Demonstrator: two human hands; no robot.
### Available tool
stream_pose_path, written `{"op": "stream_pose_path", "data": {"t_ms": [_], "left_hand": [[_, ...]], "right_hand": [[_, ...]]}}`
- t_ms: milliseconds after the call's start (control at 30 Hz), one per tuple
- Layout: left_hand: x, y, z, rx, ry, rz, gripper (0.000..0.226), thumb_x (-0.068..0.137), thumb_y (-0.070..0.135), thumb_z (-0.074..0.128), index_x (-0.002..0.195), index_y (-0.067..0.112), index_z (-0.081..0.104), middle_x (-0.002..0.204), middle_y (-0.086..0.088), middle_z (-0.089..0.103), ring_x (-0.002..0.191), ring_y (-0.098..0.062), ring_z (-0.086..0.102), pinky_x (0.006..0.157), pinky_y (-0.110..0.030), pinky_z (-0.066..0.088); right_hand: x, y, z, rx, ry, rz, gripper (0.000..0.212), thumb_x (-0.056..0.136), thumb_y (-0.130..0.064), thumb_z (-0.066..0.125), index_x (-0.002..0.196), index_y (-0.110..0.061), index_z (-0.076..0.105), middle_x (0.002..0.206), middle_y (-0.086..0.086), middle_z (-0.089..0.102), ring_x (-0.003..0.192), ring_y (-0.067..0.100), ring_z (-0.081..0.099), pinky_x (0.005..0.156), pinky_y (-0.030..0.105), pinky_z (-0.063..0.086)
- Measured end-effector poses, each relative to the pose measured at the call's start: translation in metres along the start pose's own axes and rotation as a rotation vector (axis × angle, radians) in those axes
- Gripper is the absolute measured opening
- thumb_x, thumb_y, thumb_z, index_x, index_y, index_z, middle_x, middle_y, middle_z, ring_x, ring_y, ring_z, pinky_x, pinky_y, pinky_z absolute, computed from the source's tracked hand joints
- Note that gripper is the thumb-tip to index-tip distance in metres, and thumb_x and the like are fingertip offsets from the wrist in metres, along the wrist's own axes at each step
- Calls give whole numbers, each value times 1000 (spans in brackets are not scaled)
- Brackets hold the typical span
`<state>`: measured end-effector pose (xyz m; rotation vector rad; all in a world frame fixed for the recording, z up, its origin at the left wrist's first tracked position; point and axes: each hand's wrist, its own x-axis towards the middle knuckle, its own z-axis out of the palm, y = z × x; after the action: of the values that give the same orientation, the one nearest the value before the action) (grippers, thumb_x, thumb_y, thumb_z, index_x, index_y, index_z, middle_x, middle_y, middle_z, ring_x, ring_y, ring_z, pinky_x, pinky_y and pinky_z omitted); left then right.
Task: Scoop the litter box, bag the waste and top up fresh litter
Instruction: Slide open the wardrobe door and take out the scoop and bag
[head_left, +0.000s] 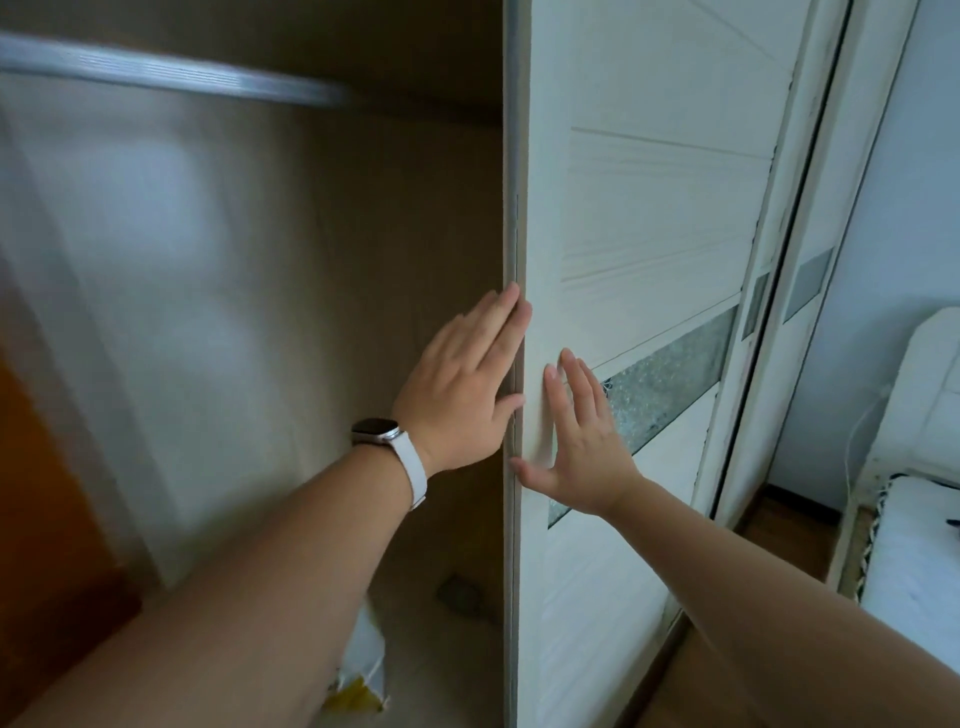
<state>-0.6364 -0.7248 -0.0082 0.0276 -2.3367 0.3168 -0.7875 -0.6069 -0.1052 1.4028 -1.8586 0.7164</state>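
White sliding wardrobe door (649, 208): our left hand (462, 384), fingers straight, presses its edge, and our right hand (582, 436) lies flat and spread on its face. A white and yellow bag (358, 670) sits on the wardrobe floor (415, 649) below.

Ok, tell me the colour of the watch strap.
White watch strap, clearest in the head view.

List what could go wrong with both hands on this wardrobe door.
The left hand lays its fingers along the door edge; they could get pinched if it slides shut.
The right hand presses flat beside the glass strip; a slip might load the glass.
The bag on the wardrobe floor may snag the door.
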Motion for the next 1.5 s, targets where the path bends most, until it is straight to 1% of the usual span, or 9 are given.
{"op": "stream_pose_path", "data": {"t_ms": [267, 433, 600, 800, 967, 1133, 1233, 1333, 1500], "left_hand": [[56, -11, 50, 142, 28, 186, 88, 91, 59, 49, 154, 13, 10, 163, -13, 10, 149, -30, 13, 119, -47, 19], [100, -15, 90, 161, 87, 297, 100, 86, 74, 40, 154, 12, 1, 162, -11, 3, 150, -30, 5, 120, -48, 15], [143, -18, 124, 153, 161, 407, 112, 82, 82, 41, 154, 10, -7, 162, -15, 4, 150, -30, 5, 120, -50, 15], [180, -9, 163, 93, 214, 448, 115, 81, 81, 45, 154, 9, -6, 162, -6, -17, 150, -29, 7, 120, -49, 16], [209, 5, 185, 77, 193, 441, 107, 81, 78, 49, 151, 6, 12, 159, -11, 11, 148, -32, 13, 120, -49, 17], [235, 14, 211, 68, 168, 433, 107, 83, 79, 44, 153, 8, 5, 160, -10, 7, 150, -29, 9, 120, -52, 13], [249, 20, 222, 53, 153, 433, 108, 84, 78, 43, 153, 6, 2, 161, -12, 4, 150, -29, 7, 120, -52, 12], [262, 23, 234, 23, 152, 447, 108, 84, 76, 46, 154, 5, 4, 162, -12, 3, 150, -28, 6, 120, -52, 14], [286, 22, 254, 28, 173, 499, 108, 84, 77, 45, 155, 7, 3, 162, -9, 0, 151, -27, 6, 120, -51, 13]], "right_hand": [[6, 60, 7, 15, 18, 25, 97, 85, -67, 48, 152, -13, 4, 158, 24, 15, 147, 39, 12, 111, 60, 27], [7, 103, 12, 18, 73, 13, 100, 85, -60, 53, 154, -14, -2, 156, 25, 16, 146, 41, 17, 109, 60, 31], [12, 147, 17, 11, 92, -7, 103, 83, -58, 58, 154, -12, -1, 153, 31, 20, 144, 43, 20, 108, 60, 32], [18, 198, 24, 21, 85, -9, 102, 84, -60, 55, 154, -12, -2, 153, 30, 18, 144, 44, 20, 109, 60, 30], [19, 235, 26, -14, 46, 63, 100, 84, -57, 58, 152, -8, 5, 153, 32, 21, 145, 41, 20, 109, 58, 32], [20, 258, 17, -90, -68, 184, 95, 85, -56, 57, 151, -1, 16, 155, 24, 22, 146, 33, 21, 116, 47, 27], [24, 262, 5, -202, -166, 292, 96, 87, -59, 53, 154, -8, 5, 160, 14, 15, 148, 24, 13, 119, 29, 4], [26, 268, -1, -260, -204, 365, 97, 89, -64, 47, 154, -18, -8, 163, 3, 5, 148, 18, 4, 110, 19, -14], [30, 293, 2, -286, -251, 405, 98, 88, -67, 41, 147, -25, -24, 163, 1, -1, 149, 17, 1, 118, 30, 3]]}}
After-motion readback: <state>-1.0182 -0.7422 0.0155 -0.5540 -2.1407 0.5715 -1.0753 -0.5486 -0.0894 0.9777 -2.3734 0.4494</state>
